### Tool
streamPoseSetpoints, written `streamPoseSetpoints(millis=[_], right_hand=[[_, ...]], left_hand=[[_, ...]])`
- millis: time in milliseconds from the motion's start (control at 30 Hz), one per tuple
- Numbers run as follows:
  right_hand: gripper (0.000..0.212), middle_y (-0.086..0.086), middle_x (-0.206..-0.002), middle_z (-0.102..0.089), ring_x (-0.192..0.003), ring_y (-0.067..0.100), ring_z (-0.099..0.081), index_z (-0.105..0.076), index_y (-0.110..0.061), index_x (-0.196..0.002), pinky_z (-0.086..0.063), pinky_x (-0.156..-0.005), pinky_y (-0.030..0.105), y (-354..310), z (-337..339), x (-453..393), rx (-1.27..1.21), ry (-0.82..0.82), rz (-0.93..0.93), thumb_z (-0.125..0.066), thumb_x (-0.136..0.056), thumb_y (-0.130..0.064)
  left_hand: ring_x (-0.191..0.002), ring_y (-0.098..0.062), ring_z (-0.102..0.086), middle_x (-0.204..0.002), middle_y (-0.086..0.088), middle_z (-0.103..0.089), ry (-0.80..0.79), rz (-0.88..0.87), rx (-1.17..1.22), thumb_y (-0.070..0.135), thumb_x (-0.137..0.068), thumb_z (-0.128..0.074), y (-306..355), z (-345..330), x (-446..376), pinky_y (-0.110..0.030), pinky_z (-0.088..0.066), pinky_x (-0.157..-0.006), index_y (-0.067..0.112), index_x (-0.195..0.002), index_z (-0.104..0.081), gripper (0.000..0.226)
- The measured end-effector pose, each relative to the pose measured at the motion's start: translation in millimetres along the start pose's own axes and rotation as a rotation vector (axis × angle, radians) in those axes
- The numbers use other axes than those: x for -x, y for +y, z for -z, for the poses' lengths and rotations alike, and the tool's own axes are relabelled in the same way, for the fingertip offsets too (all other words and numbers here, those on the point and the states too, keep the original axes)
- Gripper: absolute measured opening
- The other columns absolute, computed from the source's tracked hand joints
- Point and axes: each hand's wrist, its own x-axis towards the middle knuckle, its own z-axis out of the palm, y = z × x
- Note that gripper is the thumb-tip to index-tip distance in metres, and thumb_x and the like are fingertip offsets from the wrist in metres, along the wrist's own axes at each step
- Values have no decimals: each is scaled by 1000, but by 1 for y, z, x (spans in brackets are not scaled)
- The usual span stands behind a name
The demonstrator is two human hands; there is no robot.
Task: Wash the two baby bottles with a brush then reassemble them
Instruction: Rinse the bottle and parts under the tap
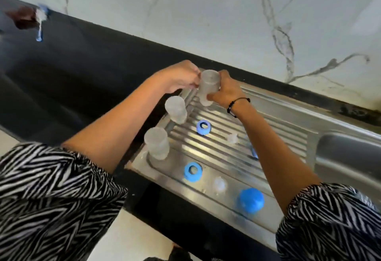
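Her right hand [223,90] curls round a frosted bottle [208,87] on the steel drainboard [288,124]; her left hand [181,76] pinches its rim from nine o'clock. Two more bottles [176,109] stand toward seven o'clock, blue rings [203,127] at six.

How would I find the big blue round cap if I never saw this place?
Look at the ribbed steel draining board beside the sink. Go to its near edge, by the person's right sleeve. The solid blue dome-shaped cap sits there; unlike the two blue rings, it has no hole.
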Motion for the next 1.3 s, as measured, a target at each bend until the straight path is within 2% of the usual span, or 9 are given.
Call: streamPoseSetpoints(millis=[100, 200, 300, 367, 533, 633, 767, 1067, 1300], right_hand=[[69, 15, -128, -52, -116, 30, -50, -31, -7, -136, -41, -90, 33, -8, -20, -26, 22, -20, -42, -71, -79, -14], [71, 16, -125, -53, -114, 31, -52, -29, -8, -137, -43, -90, 35, -6, -40, -43, 18, -52, -60, -71, -80, -15], [73, 16, -123, -54, -111, 31, -54, -28, -8, -137, -48, -91, 38, 1, -58, -54, 3, -63, -76, -72, -79, -16], [76, 15, -122, -54, -110, 30, -55, -25, -9, -140, -48, -87, 35, 5, -67, -57, 5, -72, -76, -71, -79, -17], [69, 12, -115, -55, -99, 24, -55, -28, -10, -135, -43, -74, 28, 9, -76, -64, 0, -62, -47, -70, -81, -21], [65, 11, -112, -55, -97, 23, -55, -31, -10, -132, -47, -77, 31, 12, -81, -66, -29, -64, -47, -70, -81, -23], [70, 12, -121, -53, -105, 25, -54, -29, -11, -134, -45, -82, 31, 15, -84, -66, -50, -77, -59, -72, -80, -22], [61, 14, -126, -53, -110, 27, -54, -32, -11, -134, -46, -90, 34, 14, -86, -71, -22, -66, -76, -67, -83, -14], [66, 14, -128, -51, -113, 28, -53, -29, -10, -135, -45, -91, 33, 13, -84, -73, 1, -97, -57, -69, -82, -14]], left_hand=[[-103, -14, -61, -107, -7, -63, -29, 52, 17, -4, -91, -50, -17, 20, -21, -21, -51, -84, 0, -113, -60, 25], [-102, -12, -62, -111, -7, -63, -45, 108, 62, -5, -92, -48, -34, 30, -38, -19, -51, -76, 3, -115, -61, 28], [-102, -12, -62, -113, -8, -64, -63, 137, 79, -5, -93, -47, -49, 34, -51, -19, -51, -77, 5, -112, -62, 27], [-100, -11, -62, -113, -8, -64, -67, 137, 76, -4, -94, -47, -58, 32, -56, -19, -51, -76, 6, -110, -63, 25], [-102, -13, -62, -112, -7, -64, -27, 129, 53, -4, -93, -47, -70, 31, -70, -23, -51, -86, 8, -110, -64, 26], [-105, -17, -61, -110, -10, -65, -14, 128, -16, -4, -91, -50, -73, 27, -75, -28, -50, -94, 5, -109, -66, 26], [-105, -23, -60, -106, -14, -66, 28, 142, -105, -7, -85, -48, -75, 25, -78, -38, -48, -96, 5, -104, -66, 29], [-104, -20, -58, -106, -7, -65, 59, 163, -60, -3, -86, -52, -80, 26, -76, -43, -46, -99, 11, -107, -64, 28], [-110, -19, -57, -115, -4, -64, 63, 179, -33, -4, -87, -52, -82, 26, -74, -42, -46, -100, 14, -121, -62, 40]])
